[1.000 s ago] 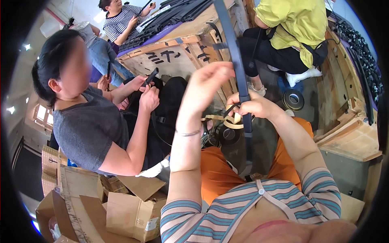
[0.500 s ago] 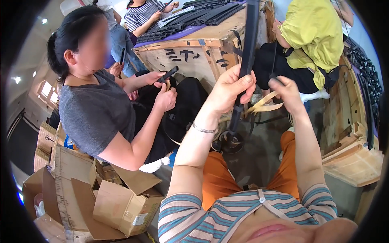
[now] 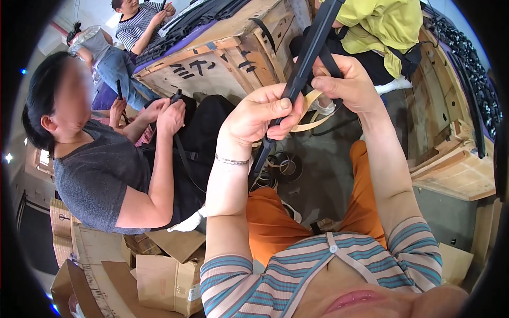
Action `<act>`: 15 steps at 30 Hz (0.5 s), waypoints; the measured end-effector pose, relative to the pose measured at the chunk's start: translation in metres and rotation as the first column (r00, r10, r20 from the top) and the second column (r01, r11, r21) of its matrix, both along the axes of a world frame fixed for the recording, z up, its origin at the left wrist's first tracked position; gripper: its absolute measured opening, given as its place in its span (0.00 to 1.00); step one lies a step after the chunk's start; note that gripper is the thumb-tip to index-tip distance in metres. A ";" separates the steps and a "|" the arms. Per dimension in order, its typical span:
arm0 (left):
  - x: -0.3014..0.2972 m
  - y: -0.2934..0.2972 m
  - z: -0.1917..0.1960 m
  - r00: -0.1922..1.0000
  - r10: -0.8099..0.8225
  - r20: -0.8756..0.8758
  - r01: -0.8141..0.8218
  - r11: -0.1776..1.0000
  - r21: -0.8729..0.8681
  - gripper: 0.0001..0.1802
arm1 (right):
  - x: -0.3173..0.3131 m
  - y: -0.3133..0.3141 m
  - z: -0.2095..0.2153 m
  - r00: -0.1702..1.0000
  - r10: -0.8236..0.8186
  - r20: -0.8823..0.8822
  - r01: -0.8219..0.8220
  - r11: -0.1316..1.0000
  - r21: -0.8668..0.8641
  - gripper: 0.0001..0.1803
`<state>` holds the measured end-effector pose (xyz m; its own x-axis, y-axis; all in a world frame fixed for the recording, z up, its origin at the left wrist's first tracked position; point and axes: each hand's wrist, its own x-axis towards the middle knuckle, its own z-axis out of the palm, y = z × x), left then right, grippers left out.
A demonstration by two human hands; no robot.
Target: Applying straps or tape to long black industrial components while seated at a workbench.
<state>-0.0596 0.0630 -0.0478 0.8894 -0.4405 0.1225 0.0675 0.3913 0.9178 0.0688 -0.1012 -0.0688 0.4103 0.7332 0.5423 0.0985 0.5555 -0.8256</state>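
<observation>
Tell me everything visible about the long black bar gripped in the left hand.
The long black bar is slim and straight, with edges running lengthwise; it looks like plastic or coated metal. A joint-like section shows just above the left hand, whose thumb and fingers close around it. It slants from the picture's upper edge down to the left, emerging below the fingers; its top is cut off. A black strip in the right hand runs beside it; contact is unclear.

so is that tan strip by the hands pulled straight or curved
Curved: the tan strip bends in a loose arc between the left hand and the right hand.
</observation>
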 end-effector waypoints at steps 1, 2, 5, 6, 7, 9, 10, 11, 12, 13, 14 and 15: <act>0.000 -0.001 0.001 1.000 0.004 0.010 -0.004 1.000 0.011 0.13 | 0.001 0.000 0.000 1.000 -0.007 0.024 0.007 1.000 -0.019 0.18; 0.001 -0.002 0.002 1.000 0.010 0.020 -0.010 1.000 0.022 0.13 | 0.001 0.000 0.000 1.000 -0.007 0.023 0.007 1.000 -0.020 0.18; 0.002 -0.001 0.005 0.999 0.046 0.018 -0.048 0.995 0.089 0.12 | 0.004 0.003 0.000 0.999 -0.025 0.027 0.027 0.998 -0.062 0.16; 0.001 -0.002 0.006 0.999 0.051 0.016 -0.052 0.995 0.088 0.12 | 0.005 0.003 0.000 0.998 -0.039 0.049 0.041 0.998 -0.038 0.15; 0.001 -0.003 0.008 0.994 0.098 0.038 -0.103 0.981 0.164 0.12 | 0.007 0.005 -0.001 0.996 -0.053 0.070 0.054 0.998 -0.014 0.15; 0.000 -0.005 0.013 0.979 0.188 0.082 -0.204 0.932 0.299 0.12 | 0.009 0.007 -0.002 0.996 -0.048 0.078 0.048 0.999 0.004 0.14; -0.001 -0.004 0.013 0.978 0.194 0.078 -0.209 0.931 0.299 0.12 | 0.009 0.008 -0.003 0.995 -0.048 0.090 0.046 0.999 0.024 0.13; -0.002 -0.004 0.014 0.951 0.283 0.128 -0.311 0.864 0.397 0.12 | 0.007 0.009 -0.001 0.996 -0.047 0.072 0.047 0.999 0.003 0.12; -0.003 -0.003 0.013 0.914 0.362 0.185 -0.405 0.776 0.484 0.12 | 0.005 0.012 -0.002 0.997 -0.042 0.069 0.042 0.999 0.002 0.12; -0.003 -0.001 0.013 0.892 0.398 0.213 -0.447 0.712 0.541 0.12 | 0.004 0.014 -0.004 0.989 -0.104 0.106 0.109 0.994 -0.034 0.12; -0.004 0.002 0.013 0.891 0.401 0.211 -0.449 0.712 0.540 0.12 | 0.003 0.016 -0.005 0.975 -0.165 0.146 0.176 0.982 -0.068 0.13; -0.005 0.005 0.013 0.863 0.446 0.237 -0.497 0.665 0.558 0.11 | 0.001 0.018 -0.009 0.962 -0.216 0.168 0.237 0.965 -0.116 0.11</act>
<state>-0.0644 0.0680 -0.0350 0.9976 0.0308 0.0621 -0.0520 -0.2593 0.9644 0.0698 -0.0833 -0.0774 0.4937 0.7009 0.5148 0.3394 0.3897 -0.8561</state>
